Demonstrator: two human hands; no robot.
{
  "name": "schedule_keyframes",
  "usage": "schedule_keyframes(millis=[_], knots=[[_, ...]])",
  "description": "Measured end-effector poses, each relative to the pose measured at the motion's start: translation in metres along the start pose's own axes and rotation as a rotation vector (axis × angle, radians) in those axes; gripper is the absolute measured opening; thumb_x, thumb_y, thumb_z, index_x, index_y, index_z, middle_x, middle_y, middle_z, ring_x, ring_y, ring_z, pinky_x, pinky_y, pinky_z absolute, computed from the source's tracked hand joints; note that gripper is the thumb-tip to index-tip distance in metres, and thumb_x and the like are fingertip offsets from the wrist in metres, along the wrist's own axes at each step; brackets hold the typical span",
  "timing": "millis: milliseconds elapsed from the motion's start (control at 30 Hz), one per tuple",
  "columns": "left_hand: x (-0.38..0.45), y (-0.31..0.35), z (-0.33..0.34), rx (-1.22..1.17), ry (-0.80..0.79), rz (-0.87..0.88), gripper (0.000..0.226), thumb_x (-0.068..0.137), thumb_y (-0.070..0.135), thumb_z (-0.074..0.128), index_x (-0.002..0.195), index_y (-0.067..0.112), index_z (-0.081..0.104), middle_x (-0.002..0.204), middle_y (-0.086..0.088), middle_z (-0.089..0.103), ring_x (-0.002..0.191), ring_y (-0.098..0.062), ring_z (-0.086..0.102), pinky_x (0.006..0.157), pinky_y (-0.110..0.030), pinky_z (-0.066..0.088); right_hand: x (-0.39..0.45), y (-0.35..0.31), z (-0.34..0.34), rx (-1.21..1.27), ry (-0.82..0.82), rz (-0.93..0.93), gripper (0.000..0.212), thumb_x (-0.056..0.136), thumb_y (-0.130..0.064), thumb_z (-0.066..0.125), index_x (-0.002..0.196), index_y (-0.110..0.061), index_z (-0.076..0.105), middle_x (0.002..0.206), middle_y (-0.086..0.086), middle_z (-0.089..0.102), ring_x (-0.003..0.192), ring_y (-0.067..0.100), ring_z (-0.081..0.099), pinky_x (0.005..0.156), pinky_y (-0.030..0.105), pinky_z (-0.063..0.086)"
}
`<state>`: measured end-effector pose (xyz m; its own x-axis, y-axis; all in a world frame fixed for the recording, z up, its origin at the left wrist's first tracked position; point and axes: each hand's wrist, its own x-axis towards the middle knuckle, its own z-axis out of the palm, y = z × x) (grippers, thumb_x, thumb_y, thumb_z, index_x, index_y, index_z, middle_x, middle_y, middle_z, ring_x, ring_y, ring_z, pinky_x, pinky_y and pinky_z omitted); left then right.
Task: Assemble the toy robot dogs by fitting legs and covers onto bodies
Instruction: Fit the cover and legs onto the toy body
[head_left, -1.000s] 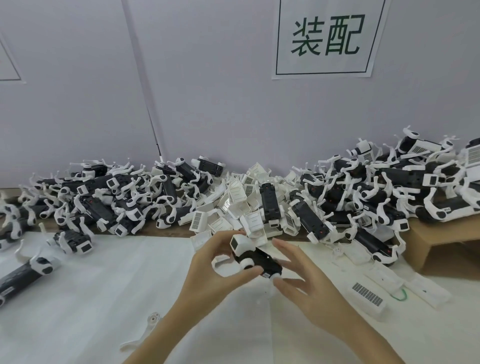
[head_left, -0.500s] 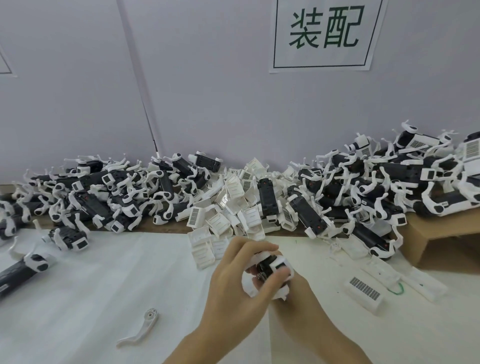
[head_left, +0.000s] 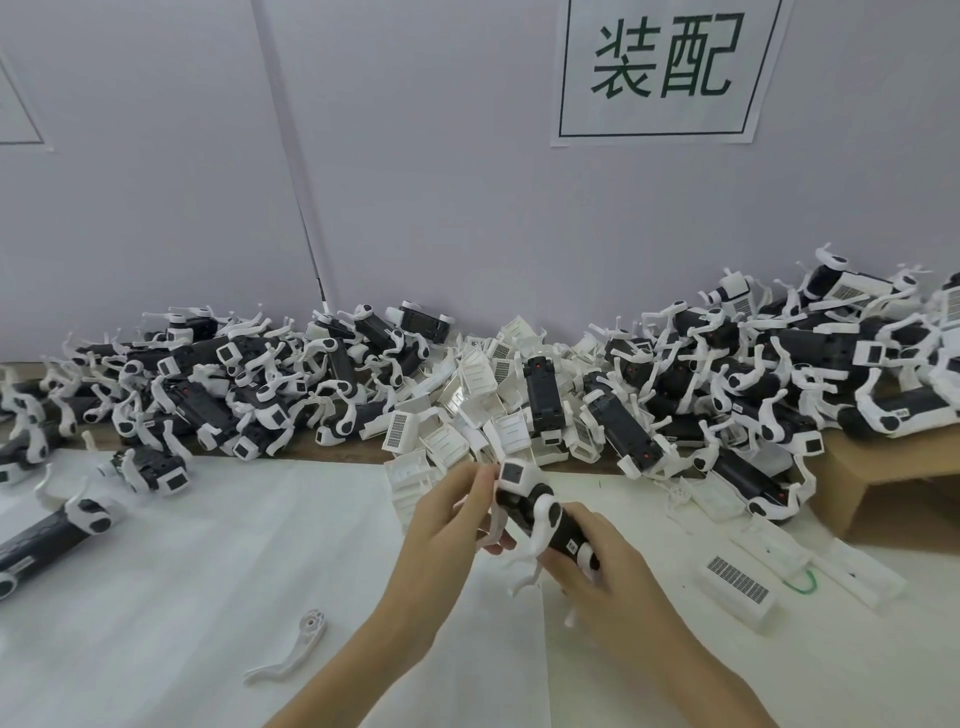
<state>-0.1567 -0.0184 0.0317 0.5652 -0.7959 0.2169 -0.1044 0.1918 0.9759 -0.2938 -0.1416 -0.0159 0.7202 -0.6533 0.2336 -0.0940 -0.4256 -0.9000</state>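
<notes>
At the far left, a long black toy body (head_left: 39, 538) with a glossy white leg joint is laid on the white foam sheet (head_left: 156, 623) that covers the table. Behind it, a tangled heap of assembled toy dogs (head_left: 218, 384), matte black with curved white plastic legs, is banked against the pale wall. A single loose white leg (head_left: 296, 649), hooked in shape with a round hub, is seen flat on the sheet. The left hand (head_left: 447, 525) is curled around the head end of the toy robot dog (head_left: 540, 519), which is held above the sheet at centre. Ribbed white covers (head_left: 467, 415) are piled behind. The right hand (head_left: 608, 566) is clenched around the dog's black rear. Further right, a barcoded white box (head_left: 737, 584) and a brown cardboard platform (head_left: 893, 478) are found.
</notes>
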Motion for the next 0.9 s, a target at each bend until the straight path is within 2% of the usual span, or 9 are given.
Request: schedule_keyframes(millis=[33,100,200,300,400,467,633,800,900], knots=[[0.0,0.0,0.0,0.011,-0.002,0.022,0.041,0.106,0.05,0.048,0.107,0.02,0.076,0.099,-0.014,0.071,0.083,-0.02,0.067,0.072,-0.017,0.052,0.0,-0.002,0.0,0.04,-0.036,0.012,0.009,0.097,-0.038,0.068,0.106,-0.038,0.067,0.094,0.006,0.059,0.068,0.015,0.063,0.048,0.026,0.051],[-0.002,0.001,0.001,0.08,-0.032,0.077,0.044,0.104,0.063,0.051,0.111,0.026,0.074,0.098,-0.001,0.072,0.085,-0.016,0.068,0.075,-0.017,0.051,-0.001,-0.003,0.0,0.1,-0.074,0.027,0.027,0.092,-0.046,0.063,0.112,-0.028,0.065,0.095,0.008,0.065,0.083,0.028,0.066,0.052,0.034,0.056],[-0.002,0.0,0.001,0.278,-0.025,0.119,0.048,0.078,0.076,0.063,0.112,0.042,0.07,0.106,0.017,0.073,0.09,-0.004,0.069,0.076,-0.014,0.049,-0.002,-0.002,0.0,0.085,-0.075,-0.009,0.026,0.095,-0.043,0.061,0.118,-0.03,0.06,0.095,-0.005,0.071,0.081,0.02,0.071,0.054,0.033,0.058],[0.006,0.005,-0.01,0.271,-0.07,0.021,0.05,0.073,0.069,0.078,0.114,0.04,0.073,0.109,0.017,0.076,0.094,-0.008,0.074,0.078,-0.018,0.054,-0.002,-0.002,-0.007,0.083,-0.08,-0.028,0.035,0.099,-0.039,0.068,0.13,-0.042,0.052,0.103,-0.017,0.067,0.086,0.01,0.072,0.057,0.028,0.057],[0.016,0.006,-0.029,0.172,-0.159,-0.055,0.046,0.08,0.055,0.08,0.119,0.032,0.075,0.116,0.009,0.078,0.107,-0.014,0.075,0.093,-0.032,0.054,-0.002,-0.001,-0.017,0.088,-0.065,-0.048,0.041,0.096,-0.052,0.063,0.136,-0.048,0.053,0.12,-0.02,0.064,0.098,0.009,0.069,0.081,0.035,0.061],[0.018,0.0,-0.037,0.126,-0.183,-0.002,0.047,0.081,0.051,0.077,0.124,0.032,0.073,0.122,0.005,0.077,0.113,-0.016,0.073,0.097,-0.033,0.054,-0.001,-0.002,-0.018,0.011,0.007,-0.117,0.041,0.097,-0.05,0.063,0.137,-0.047,0.054,0.129,-0.02,0.062,0.115,0.007,0.064,0.098,0.029,0.053],[0.022,-0.024,-0.044,0.378,-0.184,0.292,0.075,0.073,0.041,0.097,0.139,0.041,0.06,0.13,0.008,0.071,0.127,-0.017,0.065,0.103,-0.016,0.046,0.001,-0.004,-0.014,-0.186,0.095,-0.298,0.079,0.085,-0.024,0.086,0.147,-0.049,0.045,0.147,-0.017,0.047,0.137,0.008,0.048,0.104,0.013,0.041],[0.025,-0.035,-0.052,0.678,-0.132,0.491,0.064,0.074,0.05,0.094,0.128,0.043,0.06,0.122,0.023,0.068,0.114,-0.01,0.066,0.094,-0.018,0.05,0.003,0.001,-0.012,-0.35,0.128,-0.329,0.09,0.074,-0.028,0.093,0.145,-0.052,0.044,0.146,-0.019,0.045,0.138,0.007,0.045,0.105,0.02,0.037],[0.025,-0.04,-0.054,0.586,-0.031,0.469,0.043,0.078,0.051,0.085,0.115,0.039,0.066,0.104,0.018,0.072,0.096,-0.01,0.07,0.081,-0.013,0.05,0.003,0.001,-0.008,-0.133,0.054,-0.192,0.077,0.077,-0.038,0.09,0.142,-0.05,0.05,0.133,-0.022,0.059,0.126,0.005,0.056,0.101,0.015,0.043]])
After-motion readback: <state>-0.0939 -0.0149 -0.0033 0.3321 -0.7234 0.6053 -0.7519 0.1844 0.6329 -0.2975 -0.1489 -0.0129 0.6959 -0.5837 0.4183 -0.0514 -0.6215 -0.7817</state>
